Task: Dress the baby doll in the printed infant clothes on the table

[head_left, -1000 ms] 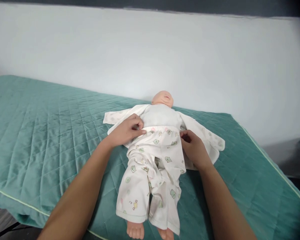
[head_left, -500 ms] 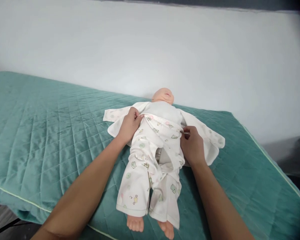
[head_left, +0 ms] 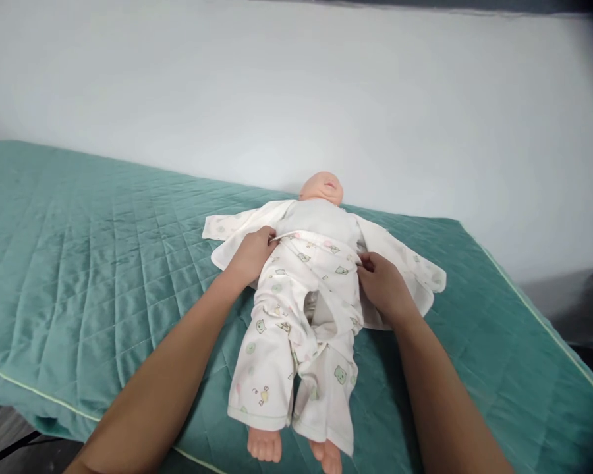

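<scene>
A baby doll (head_left: 321, 186) lies on its back, head away from me and feet towards me. It wears white printed baby pants (head_left: 309, 263) with an open crotch, pulled up over its belly. A white baby jacket (head_left: 400, 250) is spread open beneath it, sleeves out to both sides. My left hand (head_left: 254, 251) is closed on the waistband at the doll's hip on the left. On the opposite side my right hand (head_left: 381, 280) pinches the waistband edge, its fingertips partly hidden against the doll's side.
The doll lies on a green quilted bedspread (head_left: 103, 263) with light piping along its edge. A white wall (head_left: 277, 92) stands right behind the doll's head. Dark floor (head_left: 0, 431) shows at the lower left.
My left hand has moved slightly down and left, and the waistband's upper edge sits a little lower on the belly. The right hand has shifted slightly, still at the waistband.
</scene>
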Demonstrator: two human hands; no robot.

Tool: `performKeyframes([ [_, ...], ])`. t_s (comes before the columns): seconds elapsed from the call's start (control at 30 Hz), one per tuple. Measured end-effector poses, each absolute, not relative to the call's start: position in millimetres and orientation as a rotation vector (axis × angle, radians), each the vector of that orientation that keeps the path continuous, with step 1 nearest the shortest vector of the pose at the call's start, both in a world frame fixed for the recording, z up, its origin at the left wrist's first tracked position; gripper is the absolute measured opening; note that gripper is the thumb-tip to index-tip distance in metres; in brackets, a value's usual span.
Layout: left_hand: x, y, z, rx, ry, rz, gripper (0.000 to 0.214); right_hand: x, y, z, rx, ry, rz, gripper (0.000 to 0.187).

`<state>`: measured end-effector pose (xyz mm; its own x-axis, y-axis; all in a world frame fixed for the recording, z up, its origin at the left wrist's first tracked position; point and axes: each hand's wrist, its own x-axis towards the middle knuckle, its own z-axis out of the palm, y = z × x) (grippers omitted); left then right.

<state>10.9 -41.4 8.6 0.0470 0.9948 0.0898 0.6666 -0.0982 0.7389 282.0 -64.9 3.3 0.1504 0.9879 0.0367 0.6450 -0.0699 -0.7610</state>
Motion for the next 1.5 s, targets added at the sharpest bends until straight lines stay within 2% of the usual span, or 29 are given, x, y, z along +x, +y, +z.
performKeyframes([
  [0.27, -2, -50, 21, 1.511, 1.233, 0.823, 0.025, 284, -75, 0, -1.57, -1.533, 0.856, 0.028],
  [0.47, -7, -53, 25, 1.416, 1.209, 0.794, 0.028, 289, -75, -2, -1.539, -1.512, 0.9, 0.032],
  [0.73, -20, -52, 25, 1.439, 1.02, 0.604, 0.055, 291, -76, 6, -1.551, -1.563, 1.001, 0.026],
  [0.83, -19, -54, 27, 1.445, 1.051, 0.588, 0.059, 292, -76, 4, -1.534, -1.531, 1.008, 0.023],
  [1.1, -7, -55, 18, 1.281, 1.335, 0.745, 0.052, 283, -76, 1, -1.526, -1.32, 1.085, 0.021],
  [1.33, -5, -49, 17, 1.482, 1.369, 0.638, 0.014, 286, -70, -6, -1.461, -1.162, 1.105, 0.024],
  [1.5, -8, -50, 19, 1.648, 1.265, 0.665, 0.01, 284, -73, -2, -1.509, -1.292, 1.08, 0.022],
])
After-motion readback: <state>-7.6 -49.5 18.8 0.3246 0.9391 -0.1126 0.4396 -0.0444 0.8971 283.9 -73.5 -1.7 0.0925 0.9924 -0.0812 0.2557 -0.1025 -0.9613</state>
